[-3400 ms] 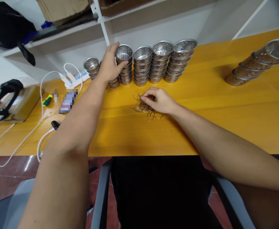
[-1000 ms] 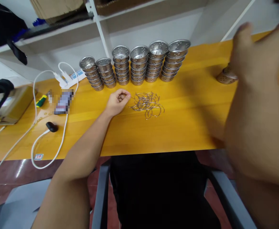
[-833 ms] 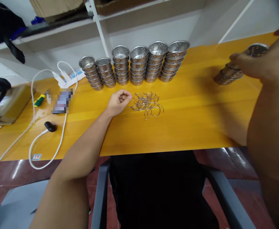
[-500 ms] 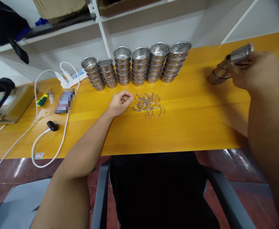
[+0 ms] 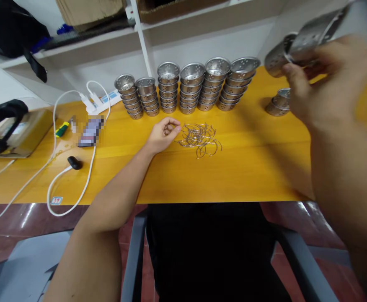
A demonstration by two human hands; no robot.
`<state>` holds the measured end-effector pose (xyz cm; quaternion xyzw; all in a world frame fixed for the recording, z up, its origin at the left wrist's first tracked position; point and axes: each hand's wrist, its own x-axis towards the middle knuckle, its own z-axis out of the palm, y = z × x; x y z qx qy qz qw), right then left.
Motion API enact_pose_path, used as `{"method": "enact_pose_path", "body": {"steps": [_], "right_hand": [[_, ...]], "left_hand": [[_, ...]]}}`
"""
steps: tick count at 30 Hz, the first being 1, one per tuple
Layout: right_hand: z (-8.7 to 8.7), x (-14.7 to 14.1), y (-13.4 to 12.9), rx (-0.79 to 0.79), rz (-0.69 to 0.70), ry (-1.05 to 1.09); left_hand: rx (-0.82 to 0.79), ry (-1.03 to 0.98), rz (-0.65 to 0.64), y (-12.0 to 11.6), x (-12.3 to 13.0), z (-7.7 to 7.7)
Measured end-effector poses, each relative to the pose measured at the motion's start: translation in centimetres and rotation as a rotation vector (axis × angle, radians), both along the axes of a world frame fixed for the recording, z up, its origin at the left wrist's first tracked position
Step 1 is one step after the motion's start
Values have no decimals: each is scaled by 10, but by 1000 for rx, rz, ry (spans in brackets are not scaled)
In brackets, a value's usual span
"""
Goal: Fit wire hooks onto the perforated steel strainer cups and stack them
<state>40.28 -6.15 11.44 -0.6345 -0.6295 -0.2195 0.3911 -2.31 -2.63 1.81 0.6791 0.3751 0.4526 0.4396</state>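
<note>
My right hand grips perforated metal cups above the table at the upper right, tilted on their side. Below it, a short stack of similar cups stands on the tabletop, partly hidden by the hand. My left hand rests on the table with curled fingers, thumb and fingertips close together. Those fingertips are at the left edge of a loose pile of curved metal wires; whether they pinch one is too small to see. Behind the pile stands a row of stacked perforated cups.
A white power strip with plugged cables lies at the back left. Near it are a phone, a yellow-green tool, a black plug-like piece and a cardboard box with headphones. White shelving rises behind the table.
My right hand has lifted cups up and away from the right-hand stack, leaving a shorter stack below. My left hand stays beside the wires. The view has shifted slightly.
</note>
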Motion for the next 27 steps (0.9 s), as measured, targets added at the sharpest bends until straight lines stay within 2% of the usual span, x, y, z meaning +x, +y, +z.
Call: {"method": "enact_pose_path", "body": {"steps": [2,3,6,9,11,14,17,23,27], "right_hand": [[5,-36,-8,102,302,48],[6,-58,-12,101,421,52],[-1,-126,-21,-47,761,130],[-17,-178,-26,-238,969,201],[-29,-195,-26,-304,1038,235],[-42,-199,-26,-392,1045,288],[-49,-192,-26,-451,1045,315],[-46,-178,-27,-489,1133,235],[-47,-171,-21,-446,1260,247]], "left_hand": [[-2,-56,-23,-1,2,0],[2,-94,-40,-1,3,1],[28,-205,-82,1,4,1],[82,-224,-66,6,3,0],[118,-211,-29,9,0,-1],[131,-197,-8,10,-3,1],[93,-158,-52,6,-5,6],[-156,-147,-243,-5,-6,19],[-237,-245,-252,-9,-6,22]]}}
